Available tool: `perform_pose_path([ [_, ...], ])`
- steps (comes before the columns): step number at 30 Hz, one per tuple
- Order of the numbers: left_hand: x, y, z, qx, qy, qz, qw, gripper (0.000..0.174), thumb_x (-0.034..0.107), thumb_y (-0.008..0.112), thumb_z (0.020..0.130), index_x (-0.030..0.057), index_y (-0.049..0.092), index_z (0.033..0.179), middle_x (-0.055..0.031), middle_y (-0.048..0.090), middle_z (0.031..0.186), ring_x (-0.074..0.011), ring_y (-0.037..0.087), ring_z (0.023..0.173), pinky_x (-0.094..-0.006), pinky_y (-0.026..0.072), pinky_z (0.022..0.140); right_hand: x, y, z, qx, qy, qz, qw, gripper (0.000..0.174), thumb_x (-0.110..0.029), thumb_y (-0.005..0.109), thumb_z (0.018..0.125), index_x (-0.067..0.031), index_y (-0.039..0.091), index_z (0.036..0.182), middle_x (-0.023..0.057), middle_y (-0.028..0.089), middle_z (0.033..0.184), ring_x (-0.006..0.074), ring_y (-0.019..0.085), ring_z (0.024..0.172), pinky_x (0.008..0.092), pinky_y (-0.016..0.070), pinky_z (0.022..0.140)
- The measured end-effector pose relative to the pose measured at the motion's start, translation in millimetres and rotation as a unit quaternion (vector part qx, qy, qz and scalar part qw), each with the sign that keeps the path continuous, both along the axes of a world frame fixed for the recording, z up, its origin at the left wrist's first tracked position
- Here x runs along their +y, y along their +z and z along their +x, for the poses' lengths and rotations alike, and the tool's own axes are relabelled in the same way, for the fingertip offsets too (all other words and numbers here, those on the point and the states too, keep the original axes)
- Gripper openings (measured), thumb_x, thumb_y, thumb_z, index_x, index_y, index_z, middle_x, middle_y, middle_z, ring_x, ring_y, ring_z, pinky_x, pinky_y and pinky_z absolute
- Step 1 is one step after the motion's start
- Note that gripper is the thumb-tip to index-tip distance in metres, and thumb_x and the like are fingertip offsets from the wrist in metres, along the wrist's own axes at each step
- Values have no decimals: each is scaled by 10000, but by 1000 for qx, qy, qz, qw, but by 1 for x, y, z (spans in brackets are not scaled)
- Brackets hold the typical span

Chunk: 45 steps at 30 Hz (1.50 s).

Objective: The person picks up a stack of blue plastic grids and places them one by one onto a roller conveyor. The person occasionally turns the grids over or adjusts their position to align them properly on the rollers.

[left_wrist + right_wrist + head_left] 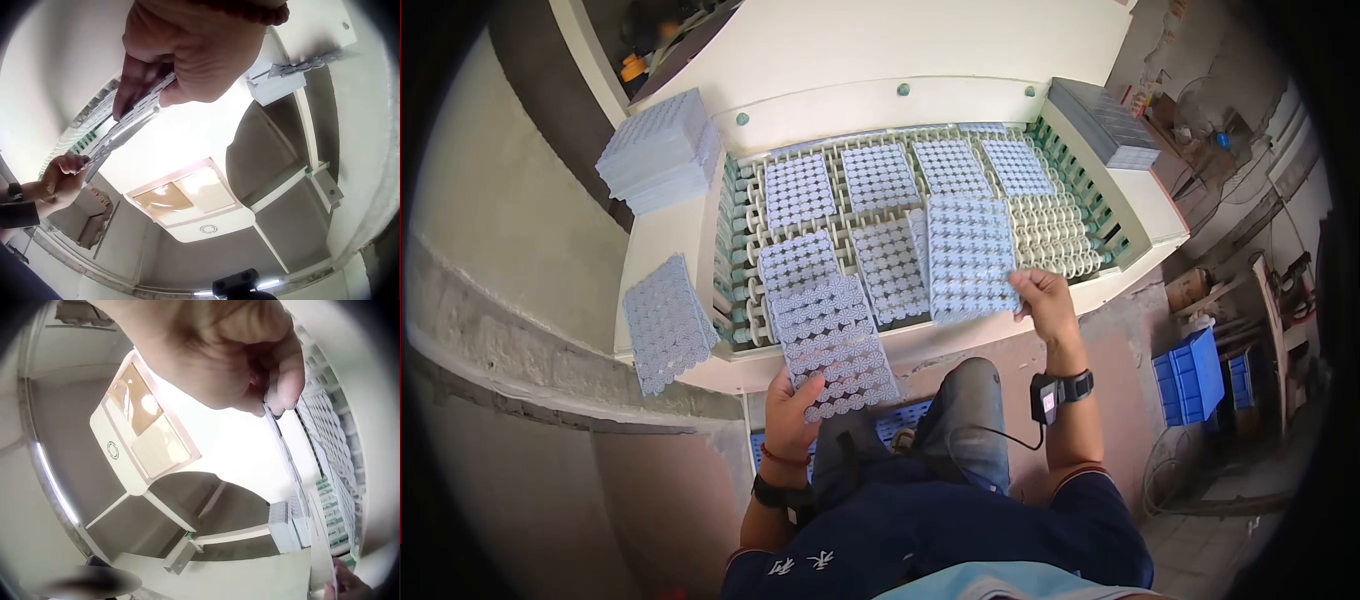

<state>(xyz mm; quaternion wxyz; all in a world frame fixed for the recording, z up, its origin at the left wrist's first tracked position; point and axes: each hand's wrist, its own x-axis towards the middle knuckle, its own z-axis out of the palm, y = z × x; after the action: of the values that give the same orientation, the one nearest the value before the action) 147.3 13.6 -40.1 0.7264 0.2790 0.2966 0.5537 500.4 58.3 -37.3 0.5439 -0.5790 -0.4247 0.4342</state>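
Low in the head view, my left hand [792, 412] grips the near edge of a pale blue perforated sheet [835, 340] patterned with rows of joined discs. The sheet slants over the front of a roller conveyor [1055, 225]. My right hand [1045, 300] pinches the right edge of a second such sheet [970, 255], which is raised over the front rollers and overlaps another sheet behind it. In the right wrist view, thumb and fingers meet on the sheet's edge [287, 456]. The left wrist view shows the left sheet edge-on [134, 115] between thumb and fingers.
More sheets [878, 177] lie in rows on the conveyor. A tall stack [658, 150] stands on the left ledge, with loose sheets [665, 325] nearer me. Another stack [1105, 120] sits at the right. Blue crates [1188, 375] stand beyond my right arm.
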Motion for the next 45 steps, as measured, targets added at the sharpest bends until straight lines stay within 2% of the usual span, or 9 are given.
perform_pose_path([
  [7,-7,-8,-5,11,-7,-12,1000,387,-27,508,840,-49,454,1222,-155,583,1117,-247,599,979,-376,498,840,29,-4,70,-387,-113,4,915,315,-231,621,803,56,628,673,51,516,495,120,523,503,295,399,479],
  [14,-13,-22,-27,1,12,-20,1000,392,-22,524,832,-63,456,1216,-167,583,1120,-259,601,979,-382,491,855,34,-7,173,-353,-156,-39,922,277,-243,620,784,28,670,765,110,575,564,144,531,527,316,420,531],
  [17,-14,-23,-23,-13,7,-22,1000,391,-12,534,831,-67,459,1211,-170,581,1124,-264,599,983,-386,490,856,25,11,143,-523,-182,-49,831,228,-203,659,746,-14,681,872,158,659,777,327,627,696,379,492,659],
  [20,-17,-12,-13,-20,-2,-25,999,386,-7,536,831,-63,464,1206,-170,585,1115,-263,603,973,-388,493,848,20,10,85,-544,-61,132,826,340,-188,746,670,-54,666,973,160,607,1044,333,582,948,377,472,808],
  [32,-31,-18,-30,-29,2,1,1000,371,43,519,853,-62,468,1205,-176,580,1114,-268,583,1015,-374,476,872,36,4,-16,-589,-47,142,794,270,-250,704,704,-102,662,926,93,619,941,289,563,901,394,451,781],
  [36,-33,-18,-36,-39,-32,0,999,371,58,493,869,-67,461,1216,-170,575,1129,-258,569,1040,-359,461,894,-3,13,-56,-391,32,103,914,294,-176,705,753,-39,646,1006,127,646,895,264,613,794,332,486,688],
  [38,-32,-22,-35,124,-43,109,985,364,57,463,884,-69,455,1225,-155,575,1138,-237,562,1051,-345,452,903,-23,-10,-80,-160,145,29,976,302,-168,693,799,40,628,1008,84,653,839,167,617,736,287,487,651],
  [42,-25,-15,-24,97,-43,101,989,358,49,424,908,-60,436,1249,-143,550,1186,-216,552,1068,-327,447,903,-49,-32,-133,104,340,-106,929,203,-125,660,829,31,632,956,46,630,733,88,593,581,199,465,505],
  [45,-23,-17,-35,33,-28,76,996,365,66,408,927,-54,407,1272,-148,529,1217,-230,547,1080,-339,455,899,-45,-29,-150,164,270,-83,945,150,-113,649,836,23,633,896,31,608,670,81,568,519,193,454,453],
])
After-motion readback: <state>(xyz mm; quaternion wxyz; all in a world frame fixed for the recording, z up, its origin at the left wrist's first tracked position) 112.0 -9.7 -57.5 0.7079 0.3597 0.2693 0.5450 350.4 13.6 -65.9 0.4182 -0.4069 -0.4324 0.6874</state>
